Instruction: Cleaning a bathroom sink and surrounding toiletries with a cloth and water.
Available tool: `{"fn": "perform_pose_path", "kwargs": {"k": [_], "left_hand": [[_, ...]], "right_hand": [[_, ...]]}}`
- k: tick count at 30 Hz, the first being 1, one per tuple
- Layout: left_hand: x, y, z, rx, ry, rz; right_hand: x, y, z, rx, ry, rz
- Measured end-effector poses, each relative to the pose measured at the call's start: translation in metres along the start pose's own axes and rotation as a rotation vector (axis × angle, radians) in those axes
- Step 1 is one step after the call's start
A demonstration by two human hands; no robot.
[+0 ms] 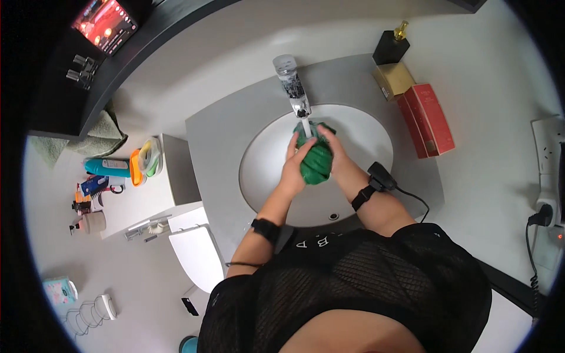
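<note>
Both my hands hold a bunched green cloth (316, 163) over the white oval sink (265, 176). My left hand (294, 162) is closed round its left side, and my right hand (334, 150) grips the right side. From the chrome faucet (296, 88), a stream of water falls onto the top of the cloth between my hands. The cloth looks wet and crumpled, and part of it is hidden under my fingers. Black straps with small devices sit round both my wrists, each with a cable.
A grey countertop (215, 135) surrounds the sink. At its right stand a red box (426, 120), a gold box (394, 80) and a black bottle (391, 48). Left are a white cabinet (144, 203) with a blue bottle (109, 167), and a toilet (197, 253). A lit screen (106, 26) rests on the dark shelf.
</note>
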State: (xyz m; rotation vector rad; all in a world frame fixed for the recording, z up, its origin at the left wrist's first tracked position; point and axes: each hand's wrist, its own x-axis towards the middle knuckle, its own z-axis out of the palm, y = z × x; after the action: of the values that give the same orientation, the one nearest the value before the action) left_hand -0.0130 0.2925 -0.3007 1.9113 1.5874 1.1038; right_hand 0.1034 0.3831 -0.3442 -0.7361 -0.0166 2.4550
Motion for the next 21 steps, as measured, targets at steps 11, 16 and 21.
{"fn": "perform_pose_path", "kwargs": {"k": [11,16,21], "left_hand": [[-0.027,-0.004,-0.024,-1.128,0.136,-0.99],[0.003,-0.007,0.012,-1.344,0.176,-0.997],[0.02,-0.004,0.035,-1.116,-0.097,-1.309]], "right_hand": [[0.017,0.012,0.022,-0.356,-0.074,-0.094],[0.025,0.017,0.044,-1.018,0.437,-0.281],[0.02,-0.016,0.031,-1.151,0.84,-0.309]]}}
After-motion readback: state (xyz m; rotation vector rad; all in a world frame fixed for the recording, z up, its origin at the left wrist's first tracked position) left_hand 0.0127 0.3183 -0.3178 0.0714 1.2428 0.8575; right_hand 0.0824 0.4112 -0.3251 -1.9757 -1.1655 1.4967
